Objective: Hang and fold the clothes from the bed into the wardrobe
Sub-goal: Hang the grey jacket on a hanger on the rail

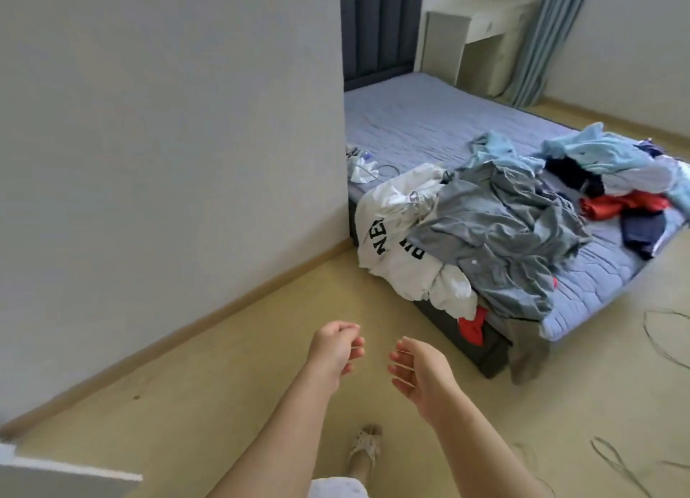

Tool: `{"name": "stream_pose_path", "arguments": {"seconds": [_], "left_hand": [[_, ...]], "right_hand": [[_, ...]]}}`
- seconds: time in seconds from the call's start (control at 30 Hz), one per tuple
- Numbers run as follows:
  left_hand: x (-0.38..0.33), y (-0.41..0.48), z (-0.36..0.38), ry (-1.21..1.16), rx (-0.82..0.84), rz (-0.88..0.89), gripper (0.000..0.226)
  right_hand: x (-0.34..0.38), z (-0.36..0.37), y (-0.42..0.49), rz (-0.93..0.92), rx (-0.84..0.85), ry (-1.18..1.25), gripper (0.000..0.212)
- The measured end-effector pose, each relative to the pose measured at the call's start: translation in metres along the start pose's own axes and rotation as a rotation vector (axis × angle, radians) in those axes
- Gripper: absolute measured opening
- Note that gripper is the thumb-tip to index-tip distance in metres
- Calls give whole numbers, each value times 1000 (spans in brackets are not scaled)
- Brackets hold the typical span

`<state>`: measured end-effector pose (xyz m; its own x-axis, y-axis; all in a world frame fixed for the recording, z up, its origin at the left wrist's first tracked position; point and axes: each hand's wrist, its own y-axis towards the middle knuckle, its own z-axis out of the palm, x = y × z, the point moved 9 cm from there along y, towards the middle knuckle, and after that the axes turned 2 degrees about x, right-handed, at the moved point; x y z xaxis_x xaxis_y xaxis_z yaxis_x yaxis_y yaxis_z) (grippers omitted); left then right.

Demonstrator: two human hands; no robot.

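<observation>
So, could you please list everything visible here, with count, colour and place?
bed: one, blue-grey cover, dark headboard, centre right.
white top: one, white with black letters, bed's near corner.
grey shirt: one, grey-blue, crumpled beside the white top.
light blue clothes: count unclear, pile's far end.
red pieces: two visible, near edge and far right.
navy clothes: count unclear, dark blue, far right.
curtain: one, blue, top right.
cables: several, dark, floor at right.
sandal: one, pale, bottom centre.
left hand: empty, loosely curled, above floor.
right hand: empty, loosely curled, above floor.
</observation>
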<state>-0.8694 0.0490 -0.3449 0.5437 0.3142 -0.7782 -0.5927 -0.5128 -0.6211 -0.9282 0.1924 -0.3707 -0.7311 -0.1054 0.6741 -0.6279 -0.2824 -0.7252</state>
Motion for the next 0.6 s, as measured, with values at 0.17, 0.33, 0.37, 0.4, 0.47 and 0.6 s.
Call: {"name": "stream_pose_path", "arguments": {"seconds": [0.17, 0.33, 0.37, 0.4, 0.47, 0.6], "left_hand": [[-52, 59, 73, 65, 102, 43, 17], [-114, 123, 148, 99, 196, 62, 18], [-127, 137, 161, 104, 215, 64, 17], [-140, 150, 173, 116, 228, 70, 17], [-164, 176, 195, 153, 242, 88, 16], [-192, 215, 231, 192, 257, 89, 16]], "right_hand": [[58, -42, 52, -45, -96, 108, 12], [129, -81, 109, -38, -174, 108, 12], [145, -87, 120, -40, -187, 106, 13], [161, -93, 132, -46, -208, 104, 14], [190, -104, 151, -56, -251, 99, 12], [217, -125, 185, -14, -308, 122, 10]]}}
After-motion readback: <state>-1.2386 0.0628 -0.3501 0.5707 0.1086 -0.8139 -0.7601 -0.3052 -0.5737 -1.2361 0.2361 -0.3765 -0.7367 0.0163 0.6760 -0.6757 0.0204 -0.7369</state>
